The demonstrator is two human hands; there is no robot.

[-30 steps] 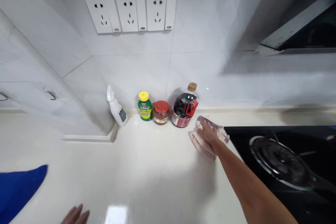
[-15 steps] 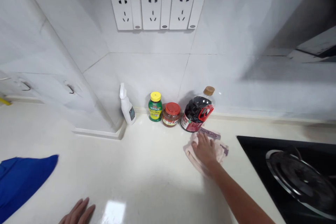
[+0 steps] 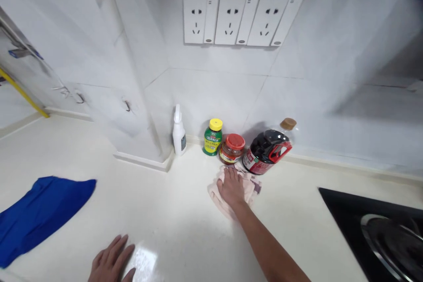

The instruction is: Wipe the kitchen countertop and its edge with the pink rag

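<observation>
My right hand [image 3: 232, 189] presses down on a pale pink cloth [image 3: 217, 197] with purplish patches, its fingers bent over the fabric on the white counter. Just beyond the fingertips stands a jar with a red lid [image 3: 232, 149]. A large bottle of dark liquid with a red handle [image 3: 261, 152] is close to the cloth's right side. My left hand [image 3: 112, 261] lies on the counter at the bottom edge, fingers apart and holding nothing. Part of it is cut off by the frame.
Along the wall stand a green bottle with a yellow cap [image 3: 213, 137], a white spray bottle [image 3: 179, 134] and a brown-capped clear bottle [image 3: 288, 124]. A blue cloth [image 3: 49, 209] lies left. The black stove [image 3: 350, 224] is at right; sockets [image 3: 243, 20] sit above.
My right hand has slid the pink cloth leftward, from before the dark bottle to before the red-lidded jar. The view has turned left, and more of my left hand shows.
</observation>
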